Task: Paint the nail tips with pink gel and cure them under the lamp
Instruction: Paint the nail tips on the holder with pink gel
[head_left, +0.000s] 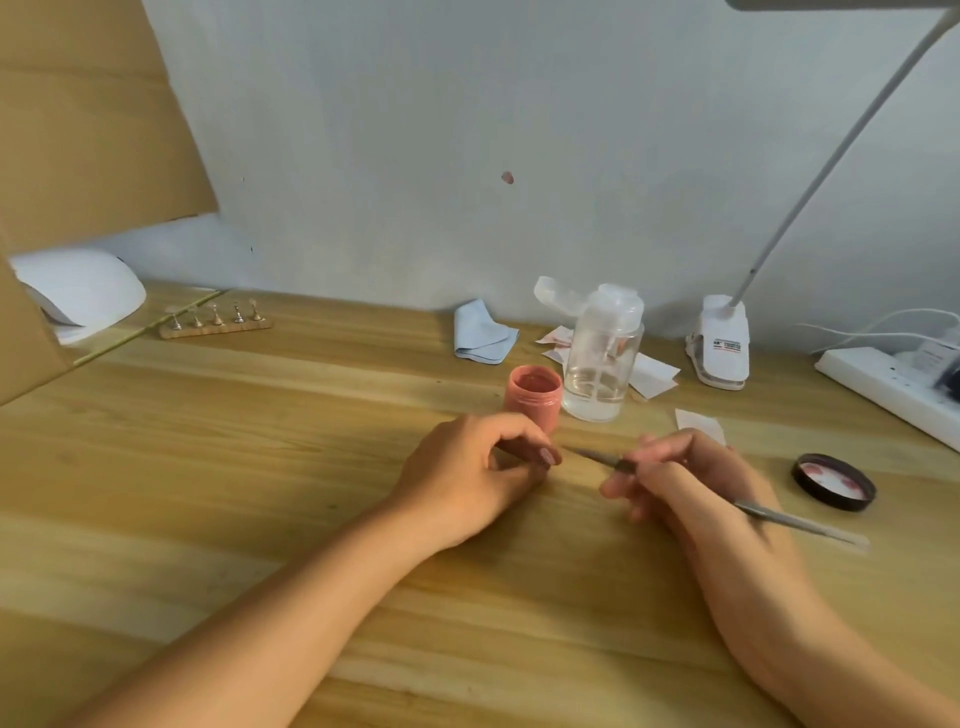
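Observation:
My left hand (467, 478) rests on the wooden table with curled fingers and pinches a mauve-pink nail tip (548, 457) at its fingertips. My right hand (691, 493) grips a thin nail brush (597, 457) like a pen. The bristle end points left and sits just short of the nail tip. An open jar of pink gel (533, 397) stands right behind my left hand. At the back left, a wooden holder (215, 322) carries several nail tips on small stands. A white curing lamp (78, 296) sits beside it, partly hidden by cardboard.
The jar's black lid (834, 480) lies upside down at the right. A clear pump bottle (602, 358) stands next to the jar. Behind them are a blue cloth (483, 335), paper wipes (654, 376), a clip desk lamp (719, 343) and a power strip (893, 387). Cardboard (78, 130) leans at the left.

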